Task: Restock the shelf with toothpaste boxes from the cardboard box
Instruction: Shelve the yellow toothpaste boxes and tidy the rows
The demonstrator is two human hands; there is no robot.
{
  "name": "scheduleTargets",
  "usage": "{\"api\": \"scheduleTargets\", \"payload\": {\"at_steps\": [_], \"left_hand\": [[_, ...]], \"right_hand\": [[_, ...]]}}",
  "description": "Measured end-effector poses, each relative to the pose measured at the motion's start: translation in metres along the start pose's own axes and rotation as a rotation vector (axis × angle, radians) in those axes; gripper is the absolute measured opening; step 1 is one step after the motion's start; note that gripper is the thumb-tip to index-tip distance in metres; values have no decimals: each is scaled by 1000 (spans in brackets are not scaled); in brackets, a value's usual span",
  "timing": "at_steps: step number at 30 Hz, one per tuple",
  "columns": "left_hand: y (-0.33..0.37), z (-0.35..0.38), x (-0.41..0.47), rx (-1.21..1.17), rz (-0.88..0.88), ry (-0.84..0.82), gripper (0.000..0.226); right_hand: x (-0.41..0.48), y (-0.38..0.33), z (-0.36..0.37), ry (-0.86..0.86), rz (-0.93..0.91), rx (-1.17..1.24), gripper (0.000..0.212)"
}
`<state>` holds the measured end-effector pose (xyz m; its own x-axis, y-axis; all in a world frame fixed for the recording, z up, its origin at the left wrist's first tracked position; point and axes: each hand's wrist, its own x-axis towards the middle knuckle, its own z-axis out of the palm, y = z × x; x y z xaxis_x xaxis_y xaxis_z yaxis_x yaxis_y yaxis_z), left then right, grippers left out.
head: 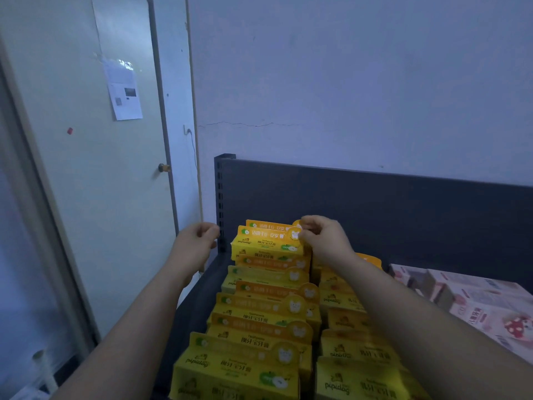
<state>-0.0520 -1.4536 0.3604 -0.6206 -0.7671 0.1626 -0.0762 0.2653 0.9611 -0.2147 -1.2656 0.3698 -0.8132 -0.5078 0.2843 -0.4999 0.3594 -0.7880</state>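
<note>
Yellow toothpaste boxes (259, 321) are filling the dark shelf (199, 298) in two rows, front to back, so the restocking is looking well advanced (my judgement only).

The left row is running from the near edge up to the back panel (375, 215), w/ boxes overlapping each other like roof tiles. The right row (343, 301) is lying just beside it, a bit lower, and the right arm is partly covering it. At the far end of the left row one top box (266, 243) is sitting higher, on other boxes, near the back panel.

The right hand (323, 239) is hovering at the right end of this top box w/ fingers curled. They are touching or almost touching its corner, but the picture is blurring there and I cannot tell if they are pinching it or not. The left hand (197, 239) is hanging in the air beside the slotted post (220, 203), fingers loosely curled, holding nothing, apart from the boxes.

What is remaining: probably straightening the last box, then maybe more boxes for the lower right row.

The cardboard box is not showing in view, so how many boxes are waiting in it is unknown. On the same shelf, further right, pink boxes (476, 295) (another product, it seems) are lying apart from the yellow ones.
</note>
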Motion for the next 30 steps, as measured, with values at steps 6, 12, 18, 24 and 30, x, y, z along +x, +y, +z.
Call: {"api": "scheduleTargets", "payload": {"at_steps": [6, 12, 18, 24, 30], "left_hand": [[16, -5, -29, 95, 97, -10, 15], [38, -4, -86, 124, 205, -19, 15], [41, 6, -154, 138, 259, 15, 17], [13, 7, -204, 167, 216, 147, 16], [-14, -5, -216, 259, 69, 254, 49]], "right_hand": [[-33, -20, -45, 12, -76, -56, 46], [-89, -31, -94, 20, -138, -201, 54], [-153, -10, -107, -48, -143, -362, 58], [-206, 8, -92, -203, -208, -301, 67], [-231, 1, -68, -326, -252, -364, 74]]}}
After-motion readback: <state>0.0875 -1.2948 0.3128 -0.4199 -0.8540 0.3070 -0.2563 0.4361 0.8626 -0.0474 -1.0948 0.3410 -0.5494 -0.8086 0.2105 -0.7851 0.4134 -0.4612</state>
